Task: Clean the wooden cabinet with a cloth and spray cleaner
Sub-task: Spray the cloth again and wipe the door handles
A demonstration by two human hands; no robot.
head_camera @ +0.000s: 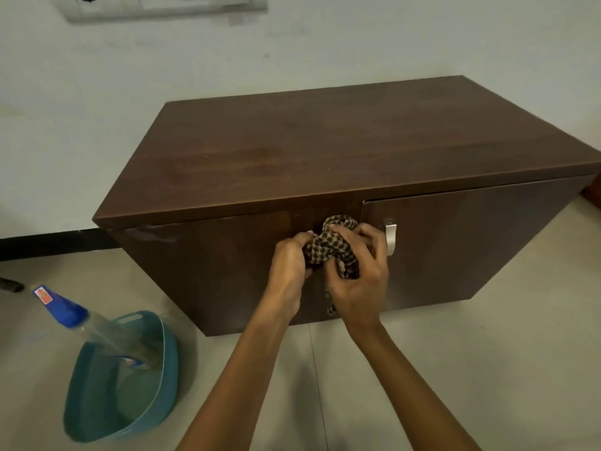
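Both my hands grip the cloth [331, 245], left hand [289, 265] and right hand [357, 281] bunching it into a pad in front of the cabinet [325, 151] doors, probably for wiping. Spray [81, 320] leans in the basin [120, 382] on the floor, left, within reach.

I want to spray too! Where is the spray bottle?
In the head view the spray bottle leans in the teal basket on the floor at lower left, left of the wooden cabinet.

Nothing here can be read from where I stand. The spray bottle [65, 309] leaning in the teal basket [170, 346] carries a red label [43, 296] near its top. The print on it is too blurred to make out.
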